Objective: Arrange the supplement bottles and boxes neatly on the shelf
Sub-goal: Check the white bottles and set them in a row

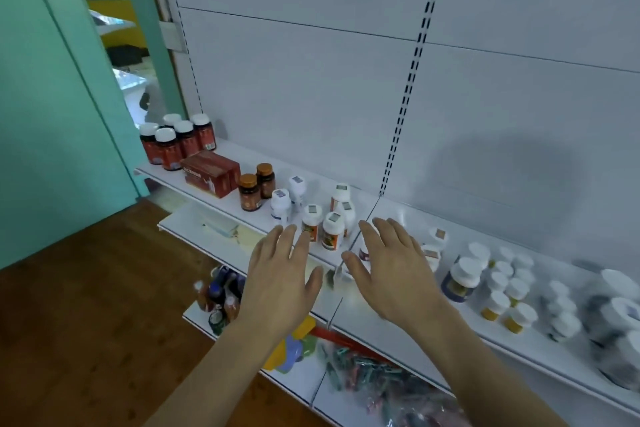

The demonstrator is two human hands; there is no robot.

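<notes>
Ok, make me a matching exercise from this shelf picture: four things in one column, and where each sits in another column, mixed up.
Things:
1. red boxes
2. amber bottles with orange caps
3. dark bottles with white caps
4. yellow-labelled white bottles

Places:
A. far left end of the top shelf
B. right of the right hand
C. between the dark bottles and the amber bottles
D. just right of the red boxes

Pairs: 1-C, 2-D, 3-A, 4-B

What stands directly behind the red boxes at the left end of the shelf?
Behind the red boxes stands a cluster of five white-capped, red-labelled bottles on the shelf. The boxes cover the bottom of the nearest ones.
</notes>
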